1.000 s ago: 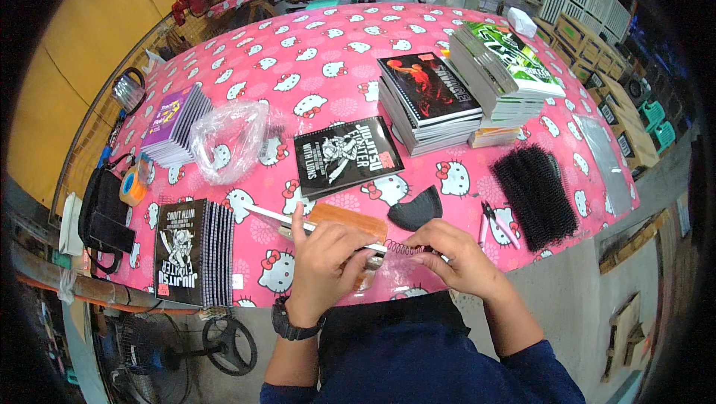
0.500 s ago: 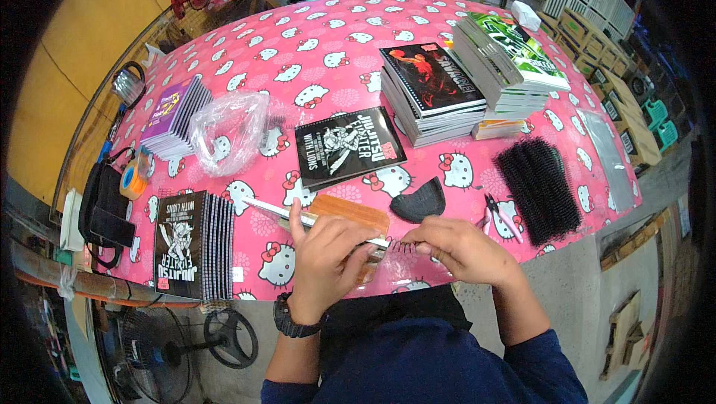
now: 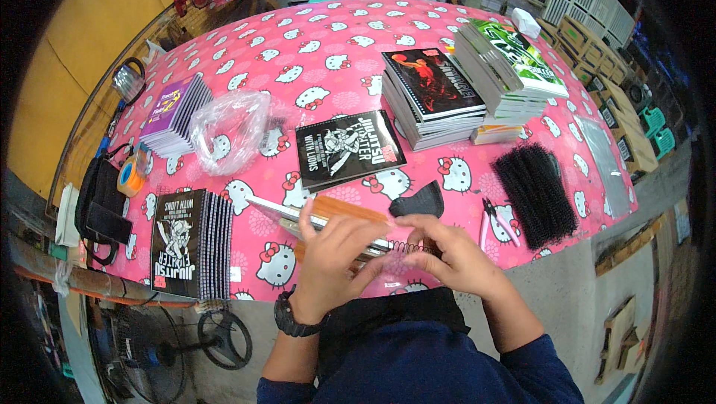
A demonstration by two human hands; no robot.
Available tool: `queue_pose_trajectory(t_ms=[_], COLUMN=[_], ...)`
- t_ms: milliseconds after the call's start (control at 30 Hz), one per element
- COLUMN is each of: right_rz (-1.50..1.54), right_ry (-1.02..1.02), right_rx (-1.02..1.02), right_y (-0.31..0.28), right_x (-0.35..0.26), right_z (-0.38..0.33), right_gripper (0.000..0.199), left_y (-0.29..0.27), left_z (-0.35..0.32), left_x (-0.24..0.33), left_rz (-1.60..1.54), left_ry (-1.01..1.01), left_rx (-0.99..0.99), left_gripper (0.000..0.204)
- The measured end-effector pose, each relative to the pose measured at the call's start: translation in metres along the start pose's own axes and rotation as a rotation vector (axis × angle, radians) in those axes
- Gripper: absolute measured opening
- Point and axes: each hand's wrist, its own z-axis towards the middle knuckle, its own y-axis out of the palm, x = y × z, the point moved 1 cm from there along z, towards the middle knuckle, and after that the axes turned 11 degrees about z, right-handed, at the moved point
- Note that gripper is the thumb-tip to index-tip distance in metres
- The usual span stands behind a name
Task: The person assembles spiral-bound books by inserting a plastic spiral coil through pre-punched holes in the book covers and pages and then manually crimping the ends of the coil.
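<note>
My left hand (image 3: 335, 251) is closed round a notebook (image 3: 280, 210) held edge-on, its page edges facing up. At the notebook's right end my right hand (image 3: 451, 255) pinches a dark spiral binding coil (image 3: 401, 245) between thumb and fingers. The coil's left end meets the notebook's edge; how far it runs through the holes is hidden by my fingers. An orange-brown wooden block (image 3: 347, 208) lies beneath and behind the notebook. Just beyond my right hand rests a black curved piece (image 3: 419, 201). Pink-handled pliers (image 3: 496, 223) lie to its right.
A pile of black coils (image 3: 535, 195) lies at the right. Notebook stacks stand at left (image 3: 183, 244), far left (image 3: 175, 113) and back right (image 3: 436, 98). A single black notebook (image 3: 350, 149) lies mid-table, beside a clear plastic bag (image 3: 227, 132). Orange tape (image 3: 132, 178) sits at the left edge.
My right hand has shifted slightly left, closer to the notebook's end, its fingers now spread round the coil. The person across the room has moved right.
</note>
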Motion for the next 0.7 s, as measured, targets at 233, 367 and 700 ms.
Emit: queue_pose_trajectory(t_ms=[233,367,700], right_rz=[-0.129,-0.56,-0.793], right_ry=[-0.022,0.082,-0.116], right_rx=[0.242,0.312,0.215], right_y=[-0.052,-0.036,-0.024], right_x=[0.06,0.114,0.105], right_z=[0.024,0.04,0.038], right_gripper=[0.056,0.083,0.06], left_y=[0.005,0.009,0.004], left_z=[-0.001,0.0,0.003], left_x=[-0.001,-0.007,-0.015], left_rz=[0.045,0.106,0.138], left_ry=[0.029,0.094,0.088], left_rx=[-0.098,-0.105,-0.15], left_gripper=[0.016,0.021,0.03])
